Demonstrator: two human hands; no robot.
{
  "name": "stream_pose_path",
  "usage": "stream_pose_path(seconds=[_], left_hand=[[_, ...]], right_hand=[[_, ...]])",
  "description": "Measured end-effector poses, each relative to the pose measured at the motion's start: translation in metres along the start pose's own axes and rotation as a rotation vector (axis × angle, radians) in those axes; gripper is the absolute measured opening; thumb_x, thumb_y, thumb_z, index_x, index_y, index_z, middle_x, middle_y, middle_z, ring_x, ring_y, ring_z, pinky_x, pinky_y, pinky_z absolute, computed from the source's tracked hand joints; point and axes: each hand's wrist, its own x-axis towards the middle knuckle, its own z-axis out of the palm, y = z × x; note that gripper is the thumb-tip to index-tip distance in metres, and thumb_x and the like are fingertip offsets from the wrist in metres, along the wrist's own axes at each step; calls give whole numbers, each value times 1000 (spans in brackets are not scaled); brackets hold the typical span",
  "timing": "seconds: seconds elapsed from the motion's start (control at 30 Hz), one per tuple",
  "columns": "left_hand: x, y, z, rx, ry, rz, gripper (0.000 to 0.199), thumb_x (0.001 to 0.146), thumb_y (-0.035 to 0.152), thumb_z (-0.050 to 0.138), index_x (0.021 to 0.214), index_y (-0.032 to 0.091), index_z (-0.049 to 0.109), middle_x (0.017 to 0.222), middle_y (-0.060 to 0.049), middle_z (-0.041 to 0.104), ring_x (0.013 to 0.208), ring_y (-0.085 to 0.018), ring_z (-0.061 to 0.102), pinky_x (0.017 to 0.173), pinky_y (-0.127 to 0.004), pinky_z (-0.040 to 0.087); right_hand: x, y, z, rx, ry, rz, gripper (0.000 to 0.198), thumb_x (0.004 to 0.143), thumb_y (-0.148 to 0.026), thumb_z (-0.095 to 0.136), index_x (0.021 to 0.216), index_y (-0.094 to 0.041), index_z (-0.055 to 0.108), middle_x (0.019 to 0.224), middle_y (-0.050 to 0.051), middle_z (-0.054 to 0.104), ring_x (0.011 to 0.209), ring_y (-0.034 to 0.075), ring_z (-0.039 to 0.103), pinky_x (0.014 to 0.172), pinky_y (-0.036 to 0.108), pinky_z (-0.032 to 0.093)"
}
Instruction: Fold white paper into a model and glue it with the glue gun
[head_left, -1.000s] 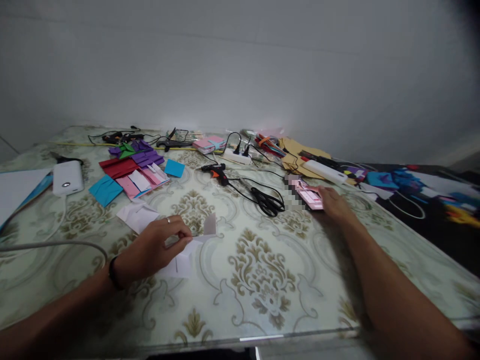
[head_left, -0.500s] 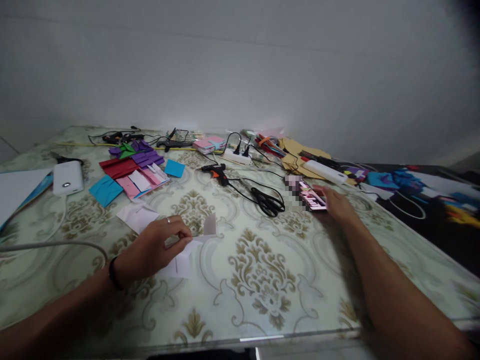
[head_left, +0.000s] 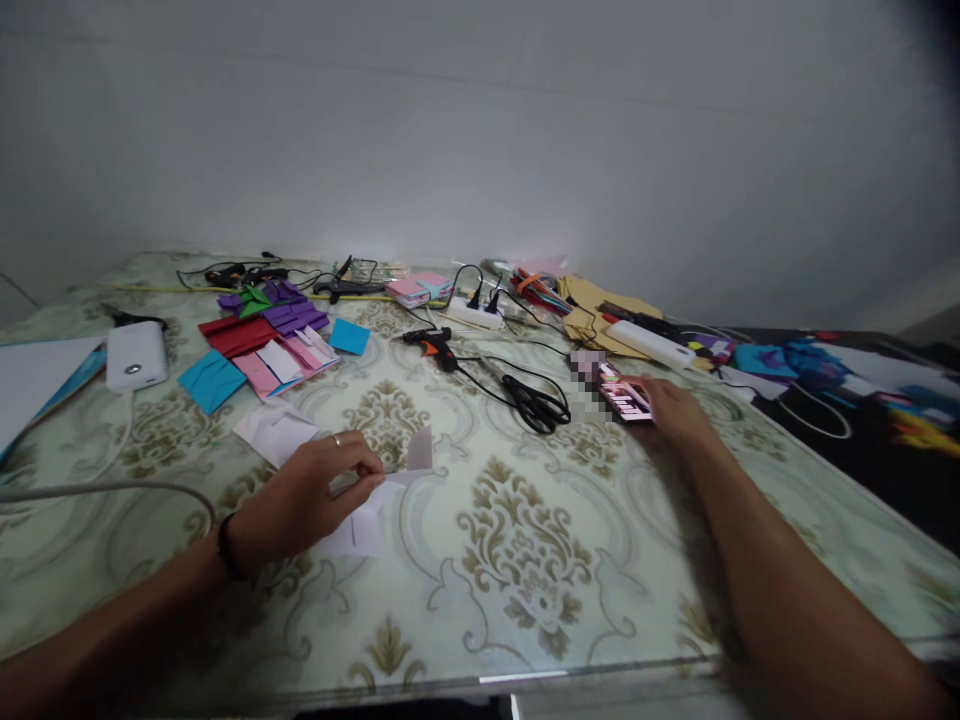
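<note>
The left hand [head_left: 307, 495] rests on the table [head_left: 525, 560] at about 8 o'clock, its fingers drawn together and pinching a folded white paper [head_left: 375, 500], one flap of which stands upright just beyond the fingertips. The right hand [head_left: 675, 410] lies out at about 2 o'clock, fingers loosely curled with the tips touching a phone [head_left: 626, 398] with a lit pinkish screen that lies flat on the table. Black scissors [head_left: 536, 403] sit just beside the phone at its 9 o'clock, and an orange-and-black glue gun [head_left: 431, 343] lies farther out. Coloured paper pieces [head_left: 262, 345] cluster at 10 o'clock, near a white power bank [head_left: 135, 355].
</note>
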Motion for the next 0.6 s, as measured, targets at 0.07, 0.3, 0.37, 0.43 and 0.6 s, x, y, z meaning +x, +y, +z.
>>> stream_pose_path(seconds=[0.07, 0.3, 0.37, 0.43, 0.6], left_hand=[[0, -1, 0, 3, 7, 5, 12, 95, 16, 56, 85, 18, 62, 82, 0, 65, 76, -13, 61, 73, -26, 46], [0, 0, 0, 17, 3, 5, 12, 95, 17, 56, 85, 19, 62, 82, -1, 65, 77, -13, 61, 73, -26, 46], [0, 0, 0, 15, 5, 4, 12, 95, 17, 56, 86, 19, 62, 83, -1, 65, 77, -13, 61, 73, -26, 46], [0, 0, 0, 11, 5, 6, 12, 95, 17, 56, 86, 19, 62, 83, -1, 66, 77, -13, 62, 73, -26, 46], [1, 0, -1, 6, 6, 13, 12, 95, 17, 56, 86, 19, 63, 83, -1, 66, 77, -14, 62, 73, -26, 47]], right_hand=[[0, -2, -1, 21, -24, 30, 26, 100, -35, 57, 119, -18, 65, 128, 10, 63, 114, 24, 62, 100, 48, 50], [1, 1, -6, 160, -94, 55, 30, 101, -34, 52, 123, -18, 65, 135, 12, 63, 126, 27, 58, 110, 50, 41], [1, 4, -11, 202, -126, 62, 31, 95, -27, 52, 121, -20, 67, 137, 11, 64, 129, 28, 56, 113, 45, 39], [0, 7, -16, 245, -166, 55, 37, 86, -24, 56, 121, -23, 69, 139, 9, 63, 133, 30, 54, 115, 43, 37], [-6, 11, -24, 355, -275, 30, 58, 69, -25, 62, 127, -27, 64, 149, 8, 55, 139, 31, 48, 114, 42, 39]])
